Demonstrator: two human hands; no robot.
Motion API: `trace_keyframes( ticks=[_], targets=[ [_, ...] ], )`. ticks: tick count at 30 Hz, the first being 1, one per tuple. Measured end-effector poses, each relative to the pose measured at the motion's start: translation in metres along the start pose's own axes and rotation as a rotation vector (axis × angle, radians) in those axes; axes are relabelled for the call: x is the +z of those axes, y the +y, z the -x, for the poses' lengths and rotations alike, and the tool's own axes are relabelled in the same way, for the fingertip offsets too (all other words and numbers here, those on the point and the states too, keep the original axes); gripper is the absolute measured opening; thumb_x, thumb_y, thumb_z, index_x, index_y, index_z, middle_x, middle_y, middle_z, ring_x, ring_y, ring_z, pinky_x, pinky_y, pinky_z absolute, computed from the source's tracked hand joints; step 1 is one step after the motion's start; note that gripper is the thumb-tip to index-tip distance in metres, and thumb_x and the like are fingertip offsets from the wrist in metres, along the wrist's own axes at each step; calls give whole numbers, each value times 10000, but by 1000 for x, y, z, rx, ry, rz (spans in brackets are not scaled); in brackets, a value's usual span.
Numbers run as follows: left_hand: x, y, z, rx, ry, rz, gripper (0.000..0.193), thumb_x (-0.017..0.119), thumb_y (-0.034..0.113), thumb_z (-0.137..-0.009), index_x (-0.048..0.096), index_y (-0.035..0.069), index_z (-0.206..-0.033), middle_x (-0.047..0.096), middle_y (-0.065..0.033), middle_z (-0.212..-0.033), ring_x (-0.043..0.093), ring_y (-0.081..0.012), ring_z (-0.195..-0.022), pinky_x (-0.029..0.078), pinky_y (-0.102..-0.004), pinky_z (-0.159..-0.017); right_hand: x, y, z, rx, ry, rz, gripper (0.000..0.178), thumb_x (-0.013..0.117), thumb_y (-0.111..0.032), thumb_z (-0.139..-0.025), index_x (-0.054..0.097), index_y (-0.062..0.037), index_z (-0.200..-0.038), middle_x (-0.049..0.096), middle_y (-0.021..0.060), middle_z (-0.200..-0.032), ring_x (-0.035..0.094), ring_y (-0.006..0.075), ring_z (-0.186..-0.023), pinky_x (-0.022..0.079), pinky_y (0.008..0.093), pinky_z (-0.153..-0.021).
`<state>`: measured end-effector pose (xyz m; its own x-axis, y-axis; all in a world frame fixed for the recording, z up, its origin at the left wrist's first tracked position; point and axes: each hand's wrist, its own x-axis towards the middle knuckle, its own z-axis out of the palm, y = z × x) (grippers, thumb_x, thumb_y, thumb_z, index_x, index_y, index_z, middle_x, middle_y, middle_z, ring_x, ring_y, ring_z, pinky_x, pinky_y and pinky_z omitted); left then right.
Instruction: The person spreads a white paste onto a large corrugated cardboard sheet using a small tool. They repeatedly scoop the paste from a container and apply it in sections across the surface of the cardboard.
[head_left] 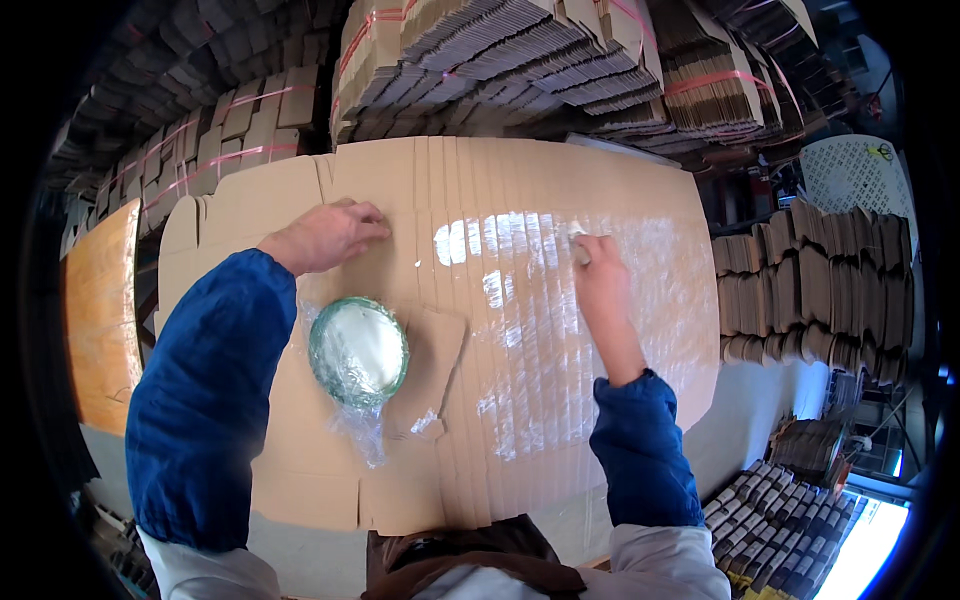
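Overlapping sheets of brown cardboard [385, 165] lie fanned out in front of me, their edges stepped in narrow strips. Wet white paste [515, 235] is smeared across the strips and over the right part. My right hand [602, 268] is closed on a small pale thing at the upper end of the smear; its kind is mostly hidden by the fingers. My left hand [330, 235] rests on the bare cardboard at the upper left, fingers loosely bent with nothing visible in them. Below it stands a green-rimmed bowl [404, 370] of white paste, wrapped in clear plastic.
Tied stacks of flat cardboard [480, 50] rise right behind the work surface. More stacks [815, 285] stand on the right and bundles [775, 520] lower right. A wooden board [100, 315] is at the left, a white perforated stool [855, 170] with scissors far right.
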<state>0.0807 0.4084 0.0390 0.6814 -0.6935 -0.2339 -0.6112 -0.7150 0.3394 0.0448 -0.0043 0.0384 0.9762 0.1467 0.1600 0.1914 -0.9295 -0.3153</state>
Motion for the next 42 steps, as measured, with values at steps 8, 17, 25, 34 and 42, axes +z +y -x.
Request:
trace_keyframes(
  ticks=[8, 17, 25, 34, 42],
  targets=[
    [1, -1, -1, -14, 19, 5, 330, 634, 156, -913, 655, 136, -1241, 572, -53, -1306, 558, -279, -1188, 467, -374, -1037, -2, 22, -16, 7, 5, 62, 247, 573, 43, -830, 641, -78, -1033, 612, 125, -1103, 665, 366, -897, 563, 450, -756],
    [-5, 5, 0, -47, -21, 55, 332, 663, 121, -887, 666, 119, -1219, 576, -63, -1309, 559, -280, -1201, 458, -385, -1056, -4, 24, -23, -38, 73, -173, 302, 627, 84, -784, 649, -72, -1042, 628, 129, -1122, 646, 387, -962, 546, 444, -828],
    [-7, 3, -3, -27, -7, 72, 323, 639, 127, -899, 668, 121, -1221, 589, -64, -1278, 561, -283, -1183, 461, -376, -1041, 3, 41, -29, -14, 49, -99, 268, 631, 56, -796, 656, -64, -1034, 637, 133, -1093, 656, 375, -925, 549, 440, -801],
    [6, -5, 5, -8, 75, 60, 330, 658, 108, -872, 677, 113, -1202, 594, -75, -1266, 569, -293, -1165, 480, -396, -1010, 2, -51, -19, 104, 62, -451, 126, 675, -136, -884, 675, -98, -1004, 657, 138, -933, 671, 334, -759, 535, 413, -695],
    [8, -6, 8, 6, 134, 56, 296, 614, 158, -918, 686, 118, -1203, 595, -65, -1271, 569, -285, -1144, 474, -380, -1010, 33, -97, -26, 76, -66, -352, 94, 641, -168, -908, 628, -75, -915, 638, 135, -935, 663, 345, -752, 531, 441, -665]
  ],
)
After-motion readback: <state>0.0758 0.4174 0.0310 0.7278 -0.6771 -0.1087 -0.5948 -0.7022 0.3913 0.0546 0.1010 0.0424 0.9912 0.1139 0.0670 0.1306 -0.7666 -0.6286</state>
